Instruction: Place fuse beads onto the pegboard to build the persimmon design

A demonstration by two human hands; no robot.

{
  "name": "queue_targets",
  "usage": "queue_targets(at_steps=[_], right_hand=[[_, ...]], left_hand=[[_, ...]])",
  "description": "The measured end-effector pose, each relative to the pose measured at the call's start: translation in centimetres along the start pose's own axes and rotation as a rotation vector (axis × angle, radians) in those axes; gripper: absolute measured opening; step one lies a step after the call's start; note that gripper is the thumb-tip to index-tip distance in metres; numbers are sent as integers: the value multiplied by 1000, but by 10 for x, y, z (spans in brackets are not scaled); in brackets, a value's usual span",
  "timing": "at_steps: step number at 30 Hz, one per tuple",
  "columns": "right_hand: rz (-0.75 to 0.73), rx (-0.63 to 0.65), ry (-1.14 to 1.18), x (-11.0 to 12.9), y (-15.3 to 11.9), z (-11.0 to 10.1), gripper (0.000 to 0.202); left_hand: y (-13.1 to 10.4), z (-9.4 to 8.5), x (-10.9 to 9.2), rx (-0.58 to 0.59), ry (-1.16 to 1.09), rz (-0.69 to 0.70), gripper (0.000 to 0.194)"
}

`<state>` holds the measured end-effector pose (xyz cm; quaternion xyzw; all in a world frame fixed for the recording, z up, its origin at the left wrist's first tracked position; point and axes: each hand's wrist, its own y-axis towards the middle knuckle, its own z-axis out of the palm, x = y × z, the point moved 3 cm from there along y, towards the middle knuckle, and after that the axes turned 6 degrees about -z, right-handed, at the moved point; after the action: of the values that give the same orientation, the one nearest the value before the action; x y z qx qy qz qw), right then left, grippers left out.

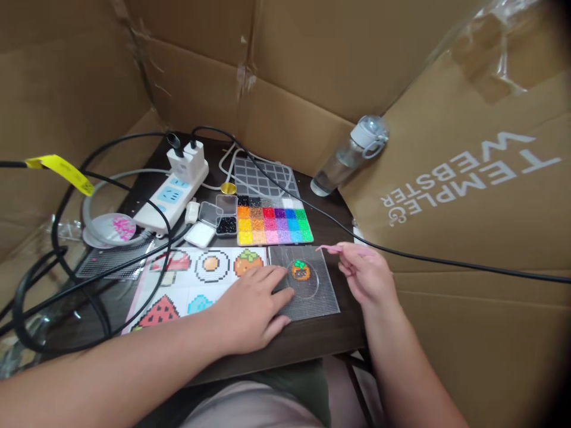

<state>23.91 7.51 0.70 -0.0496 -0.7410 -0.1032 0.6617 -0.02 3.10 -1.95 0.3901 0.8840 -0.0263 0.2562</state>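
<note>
My left hand lies flat with its fingers stretched, partly on the pattern sheet and with its fingertips on the left edge of the clear pegboard. On that board sits a small orange, green and dark bead figure, beside a faint round outline. Pink tweezers are pinched in my right hand, just right of the board, their bent tip over its upper right corner. Behind the board stands an open bead box with many colours. A small case of black beads adjoins it.
A power strip with plugged chargers and looping black cables occupies the left. A dish of pink beads is near it. A water bottle stands back right. Cardboard walls enclose the table; one cable crosses above the right hand.
</note>
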Motion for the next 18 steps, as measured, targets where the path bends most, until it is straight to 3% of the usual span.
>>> queue_targets(at_steps=[6,10,18], right_hand=[[-194,126,-251,-19,-38,-7,16],[-306,206,-269,-15,-38,3,16],[-321,253,-287,-14,-40,10,16]], left_hand=[[2,0,0,7,17,10,36],[3,-1,-1,21,25,10,37],[2,1,0,-2,38,23,37]])
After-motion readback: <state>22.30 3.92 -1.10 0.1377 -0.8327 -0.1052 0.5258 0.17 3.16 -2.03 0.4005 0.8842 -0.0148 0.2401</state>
